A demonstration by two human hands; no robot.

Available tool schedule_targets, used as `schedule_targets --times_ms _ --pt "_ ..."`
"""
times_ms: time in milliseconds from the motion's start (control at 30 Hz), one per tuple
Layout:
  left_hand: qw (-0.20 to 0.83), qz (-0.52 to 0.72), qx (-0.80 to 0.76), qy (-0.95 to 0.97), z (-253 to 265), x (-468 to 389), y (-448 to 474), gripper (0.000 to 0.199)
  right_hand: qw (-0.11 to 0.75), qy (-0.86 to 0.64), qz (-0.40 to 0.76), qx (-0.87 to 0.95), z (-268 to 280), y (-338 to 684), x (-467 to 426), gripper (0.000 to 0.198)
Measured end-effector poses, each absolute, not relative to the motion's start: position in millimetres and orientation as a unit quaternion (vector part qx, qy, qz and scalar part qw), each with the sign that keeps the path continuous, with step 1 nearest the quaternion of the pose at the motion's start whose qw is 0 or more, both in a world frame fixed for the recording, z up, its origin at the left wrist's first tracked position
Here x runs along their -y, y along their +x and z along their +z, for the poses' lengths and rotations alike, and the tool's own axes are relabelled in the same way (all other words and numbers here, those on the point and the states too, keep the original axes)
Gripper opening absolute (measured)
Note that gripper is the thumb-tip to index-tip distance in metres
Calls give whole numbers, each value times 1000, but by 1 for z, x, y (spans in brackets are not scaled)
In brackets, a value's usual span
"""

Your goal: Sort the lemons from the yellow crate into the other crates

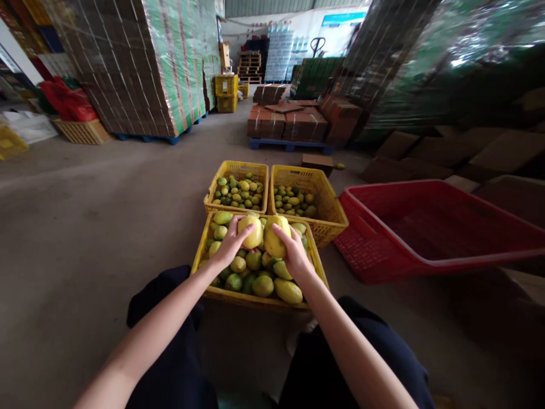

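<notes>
My left hand (232, 241) is closed around a pale yellow lemon-like fruit (250, 232). A second, similar fruit (276, 238) is gripped in my right hand (293, 247), the two held side by side and close together. Both are above the near yellow crate (259, 304), which is full of green and yellow fruits (263, 286) of mixed sizes. Behind it stand two more yellow crates, the left one (244, 165) and the right one (330, 210), both with smaller green-yellow fruits inside. My hands partly hide the fruits under them.
A large red crate (383, 267) stands to the right, by loose cardboard (451, 156). Beyond the crates are a small brown box (317, 163) and a blue pallet (289, 145) of flat cartons. Tall wrapped stacks (128, 74) rise on both sides. My knees flank the near crate.
</notes>
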State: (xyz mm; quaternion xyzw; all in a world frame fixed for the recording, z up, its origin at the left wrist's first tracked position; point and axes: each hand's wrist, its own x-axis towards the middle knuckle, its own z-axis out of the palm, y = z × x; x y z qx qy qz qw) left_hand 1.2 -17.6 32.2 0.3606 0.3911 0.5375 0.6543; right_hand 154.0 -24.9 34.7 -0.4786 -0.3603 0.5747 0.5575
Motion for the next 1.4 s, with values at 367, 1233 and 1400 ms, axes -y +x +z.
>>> schedule_targets --times_ms 367,1233,1400 --pt "743 519 -410 101 51 12 7 22 571 -439 663 204 41 140 21 24" --pt "725 566 -392 -23 29 3 1 27 516 -464 718 53 43 150 16 18" --pt "699 614 -367 -1 40 6 2 21 522 -447 724 62 44 144 17 22"
